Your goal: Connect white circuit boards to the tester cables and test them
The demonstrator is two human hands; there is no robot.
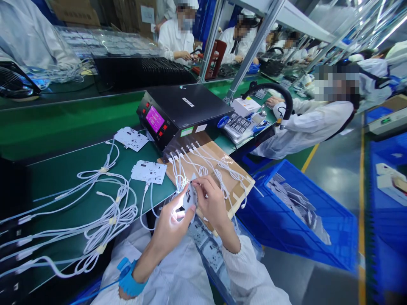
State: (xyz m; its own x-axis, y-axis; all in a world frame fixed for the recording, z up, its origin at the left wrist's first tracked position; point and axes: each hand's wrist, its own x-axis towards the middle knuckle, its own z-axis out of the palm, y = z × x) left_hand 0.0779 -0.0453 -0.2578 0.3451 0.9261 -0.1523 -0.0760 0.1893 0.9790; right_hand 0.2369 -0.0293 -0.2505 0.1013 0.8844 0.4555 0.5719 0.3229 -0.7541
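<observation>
My left hand (171, 222) and my right hand (211, 201) are closed together on a small white circuit board (190, 195) at the near edge of the bench. The right fingers pinch at its top, where a white cable (181, 178) reaches it. Several more white cables run from a black tester box (181, 112) with a pink screen across a cardboard sheet (235, 186). Two other white boards (149, 171) (131, 138) lie flat on the green mat, each with a cable plugged in. A blue wrist strap (129, 279) sits on my left wrist.
Loose white cables (104, 212) sprawl over the mat on the left. A blue crate (302, 212) with boards stands on the floor at right. A person in white (305, 123) sits at the neighbouring station; others work across the green conveyor (63, 123). A fan (14, 82) stands far left.
</observation>
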